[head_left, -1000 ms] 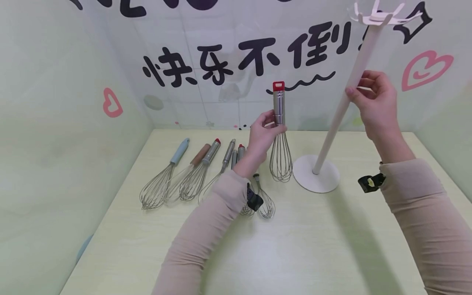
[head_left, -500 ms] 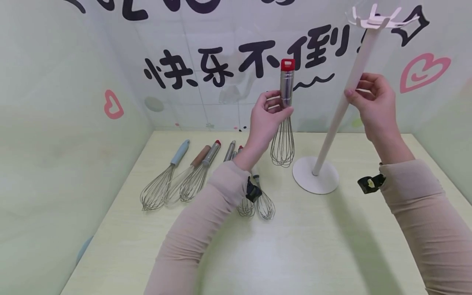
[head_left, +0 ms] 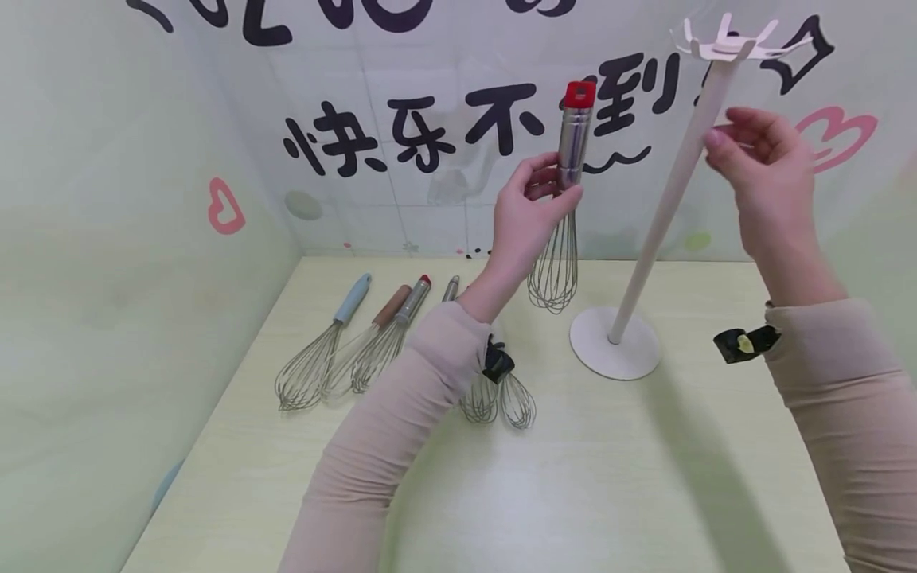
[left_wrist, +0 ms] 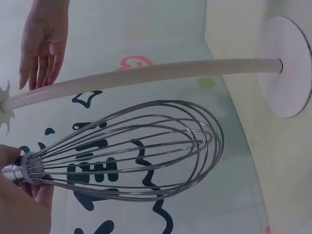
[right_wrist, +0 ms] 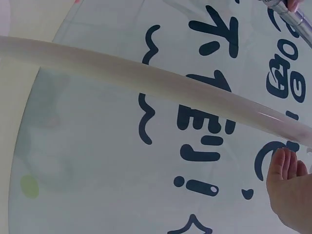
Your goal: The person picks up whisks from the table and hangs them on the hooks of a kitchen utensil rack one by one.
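My left hand grips a whisk with a metal handle and a red end loop, around the lower handle. The whisk hangs upright above the table, wires down, left of a white stand. That stand has a round base and a ring of hooks on top. Beside the upper pole is my right hand, thumb near the pole. In the right wrist view its fingers are loosely straight, just apart from the pole.
Several whisks lie on the table: one blue-handled, one brown-handled, one metal with a red tip. Small whisks are partly hidden by my left forearm. A printed wall stands close behind.
My left hand has raised the whisk and brought it slightly right, toward the pole. My right hand has let go of the pole and moved up and right.
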The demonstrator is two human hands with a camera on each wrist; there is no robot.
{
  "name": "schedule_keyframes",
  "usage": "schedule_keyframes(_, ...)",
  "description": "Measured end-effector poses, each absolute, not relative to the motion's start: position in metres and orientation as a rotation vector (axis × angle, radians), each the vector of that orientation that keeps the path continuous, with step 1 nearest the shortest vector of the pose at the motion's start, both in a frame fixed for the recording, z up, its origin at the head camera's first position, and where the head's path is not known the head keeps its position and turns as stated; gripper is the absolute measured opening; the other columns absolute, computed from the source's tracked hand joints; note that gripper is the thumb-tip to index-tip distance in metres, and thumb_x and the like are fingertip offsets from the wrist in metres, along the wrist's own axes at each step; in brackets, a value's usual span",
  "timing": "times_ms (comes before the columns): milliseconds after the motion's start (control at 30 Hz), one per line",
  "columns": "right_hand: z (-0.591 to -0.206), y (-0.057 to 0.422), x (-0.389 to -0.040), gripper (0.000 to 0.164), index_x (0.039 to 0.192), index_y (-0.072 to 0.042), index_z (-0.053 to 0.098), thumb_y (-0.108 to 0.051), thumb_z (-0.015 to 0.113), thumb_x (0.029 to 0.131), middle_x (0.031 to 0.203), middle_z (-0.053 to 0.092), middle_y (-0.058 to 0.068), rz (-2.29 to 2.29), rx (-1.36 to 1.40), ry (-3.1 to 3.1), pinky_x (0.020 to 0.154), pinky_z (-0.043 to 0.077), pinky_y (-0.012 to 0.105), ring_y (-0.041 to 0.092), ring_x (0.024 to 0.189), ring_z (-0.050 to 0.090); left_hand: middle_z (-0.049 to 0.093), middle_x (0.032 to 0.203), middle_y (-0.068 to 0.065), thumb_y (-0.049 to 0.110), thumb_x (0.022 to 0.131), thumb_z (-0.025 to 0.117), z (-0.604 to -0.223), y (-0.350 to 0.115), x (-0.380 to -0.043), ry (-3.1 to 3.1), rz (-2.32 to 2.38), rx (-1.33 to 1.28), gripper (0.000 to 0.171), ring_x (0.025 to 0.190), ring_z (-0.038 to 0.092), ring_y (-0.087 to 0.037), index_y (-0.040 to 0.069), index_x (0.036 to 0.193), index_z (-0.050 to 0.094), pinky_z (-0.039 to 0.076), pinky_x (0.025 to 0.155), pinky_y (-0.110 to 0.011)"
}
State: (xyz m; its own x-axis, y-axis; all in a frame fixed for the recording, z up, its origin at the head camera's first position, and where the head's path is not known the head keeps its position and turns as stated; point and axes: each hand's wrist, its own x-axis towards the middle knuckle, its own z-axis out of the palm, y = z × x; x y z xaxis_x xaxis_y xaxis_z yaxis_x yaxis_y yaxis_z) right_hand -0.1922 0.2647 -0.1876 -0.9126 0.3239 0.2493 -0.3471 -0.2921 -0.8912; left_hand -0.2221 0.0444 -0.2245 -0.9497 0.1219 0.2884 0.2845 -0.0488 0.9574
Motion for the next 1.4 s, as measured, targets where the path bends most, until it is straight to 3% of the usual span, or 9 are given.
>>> schedule_keyframes(133, -0.172, 0.267, -0.189, 0.034, 0.106, -0.003, 0.064, -0.001, 0.077, 0.074, 0.093, 0.063, 0.006, 2.211, 0.043, -1.403, 0.074, 0.057, 0.014, 0.014, 0.085, 0.061, 0.061, 0.119, -0.005, 0.009, 0.085, 0.070, -0.220, 0.047, -0.223, -2.090, -2.114, -0.470, 0.046, 0.102, 0.061, -0.011, 0.013, 0.129, 0.056, 0.052, 0.082, -0.013)
schedule_keyframes(367, -0.158, 0.264, -0.186, 0.046, 0.113, -0.004, 0.061, -0.006, 0.080, 0.071, 0.100, 0.061, 0.004, 1.993, 0.039, -1.449, 0.086, 0.052, 0.011, 0.012, 0.094, 0.058, 0.061, 0.120, -0.006, 0.007, 0.086, 0.069, -0.214, 0.053, -0.227, -2.044, -2.125, -0.484, 0.047, 0.101, 0.061, -0.012, 0.011, 0.131, 0.055, 0.052, 0.081, -0.011)
schedule_keyframes(567, -0.150, 0.259, -0.190, 0.039, 0.106, -0.002, 0.065, -0.003, 0.081, 0.070, 0.095, 0.062, 0.006, 1.993, 0.067, -1.374, 0.087, 0.052, 0.015, 0.013, 0.090, 0.058, 0.061, 0.124, -0.007, 0.007, 0.086, 0.068, -0.210, 0.057, -0.227, -2.027, -2.136, -0.502, 0.049, 0.103, 0.061, -0.013, 0.011, 0.133, 0.054, 0.051, 0.082, -0.010)
schedule_keyframes(867, -0.145, 0.258, -0.194, 0.030, 0.095, 0.003, 0.063, 0.003, 0.080, 0.070, 0.081, 0.061, 0.008, 2.100, 0.061, -1.218, 0.071, 0.056, 0.017, 0.014, 0.074, 0.060, 0.061, 0.124, -0.008, 0.005, 0.086, 0.067, -0.205, 0.066, -0.223, -1.972, -2.160, -0.582, 0.047, 0.100, 0.062, -0.010, 0.009, 0.131, 0.056, 0.052, 0.083, -0.010)
schedule_keyframes(1400, -0.143, 0.256, -0.198, 0.034, 0.095, 0.002, 0.061, 0.010, 0.079, 0.068, 0.081, 0.062, 0.009, 2.158, 0.026, -1.121, 0.075, 0.058, 0.021, 0.015, 0.074, 0.062, 0.063, 0.123, -0.008, 0.004, 0.086, 0.067, -0.199, 0.081, -0.221, -1.996, -2.130, -0.637, 0.049, 0.100, 0.063, -0.008, 0.013, 0.133, 0.055, 0.051, 0.081, -0.008)
